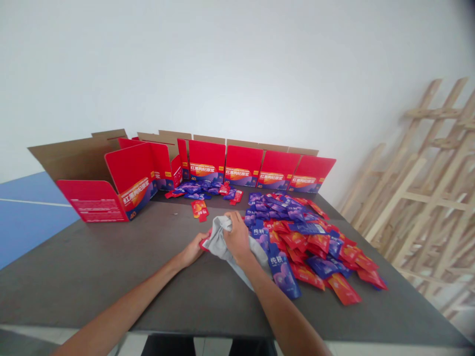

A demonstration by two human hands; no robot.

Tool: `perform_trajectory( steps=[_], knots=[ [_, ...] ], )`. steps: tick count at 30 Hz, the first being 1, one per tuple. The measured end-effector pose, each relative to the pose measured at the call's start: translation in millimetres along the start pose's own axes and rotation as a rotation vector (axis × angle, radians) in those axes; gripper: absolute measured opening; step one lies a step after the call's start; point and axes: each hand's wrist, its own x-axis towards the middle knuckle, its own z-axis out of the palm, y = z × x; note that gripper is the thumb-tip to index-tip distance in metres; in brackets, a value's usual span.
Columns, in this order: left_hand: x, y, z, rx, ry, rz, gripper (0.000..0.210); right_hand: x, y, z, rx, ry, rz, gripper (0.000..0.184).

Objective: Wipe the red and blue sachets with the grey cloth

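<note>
Near the middle of the table, my left hand (193, 248) is closed on the end of a red pouch (204, 243), most of which a grey cloth (219, 243) covers. My right hand (237, 235) grips that cloth and presses it against the pouch; the cloth's loose end trails under my right forearm. Just right of my right hand lies a big heap of red pouches (310, 243) and purple pouches (283, 272). Beyond my hands, a smaller group of purple pouches (200, 187) and a few red ones lies before the boxes.
Open red cartons (243, 163) line the far edge of the dark table (111, 277). A larger open carton (92, 202) stands at the left. Wooden easel-like frames (419, 198) lean against the white wall at the right. Blue flooring (33, 212) shows at the left.
</note>
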Motion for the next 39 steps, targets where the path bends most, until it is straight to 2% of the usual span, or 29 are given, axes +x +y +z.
perform_trajectory(
  steps=[2,5,8,10,12,15,17,19,22,24,26,28,30,34,37,39],
  knots=[
    [1.1,2.0,-1.7,-0.041,0.082,0.036,0.019,-3.2,-2.2,2.8,-0.01,-0.086,-0.051,0.032],
    [3.4,5.5,-6.7,-0.137,0.226,0.075,0.023,-11.0,-11.6,8.1,-0.049,-0.328,-0.218,0.035],
    [5.0,7.5,-10.9,-0.18,0.235,0.037,0.028,-15.7,-20.0,10.2,-0.107,-0.458,-0.321,0.037],
    [5.3,6.7,-11.3,-0.172,0.247,0.053,0.025,-14.7,-20.7,8.7,-0.119,-0.42,-0.275,0.037],
    [4.9,4.9,-9.4,-0.133,0.233,0.075,0.021,-10.9,-16.8,5.9,-0.097,-0.301,-0.169,0.037],
    [3.5,2.9,-5.1,-0.064,0.119,0.05,0.025,-4.0,-7.0,2.4,-0.033,-0.103,-0.031,0.034],
    [2.9,2.9,-3.4,-0.052,0.076,0.038,0.027,-1.5,-2.5,1.7,0.001,-0.037,0.002,0.033],
    [2.9,3.5,-3.7,-0.072,0.094,0.033,0.026,-2.2,-2.5,2.3,0.01,-0.068,-0.028,0.031],
    [3.3,4.9,-7.6,-0.147,0.192,0.044,0.022,-8.2,-9.9,5.3,-0.034,-0.284,-0.176,0.031],
    [3.5,5.5,-10.8,-0.184,0.208,0.034,0.022,-12.8,-16.0,7.9,-0.086,-0.415,-0.274,0.034],
    [3.7,5.4,-12.9,-0.189,0.192,0.02,0.023,-15.2,-19.3,9.7,-0.123,-0.453,-0.302,0.034],
    [4.0,4.6,-12.8,-0.169,0.188,0.03,0.023,-14.2,-18.5,9.6,-0.128,-0.393,-0.245,0.033],
    [4.0,3.8,-10.5,-0.128,0.159,0.046,0.022,-10.4,-14.2,7.0,-0.102,-0.269,-0.15,0.033],
    [1.7,4.3,-3.5,-0.062,-0.001,0.033,0.03,-0.5,-3.6,-1.5,-0.029,-0.04,-0.011,0.03],
    [0.1,6.5,-2.4,-0.086,-0.046,0.047,0.037,2.9,0.4,-4.3,0.012,0.011,-0.008,0.029],
    [1.4,8.4,-4.7,-0.105,-0.023,0.072,0.046,2.6,0.8,-4.2,0.033,0.002,-0.046,0.027]
  ],
)
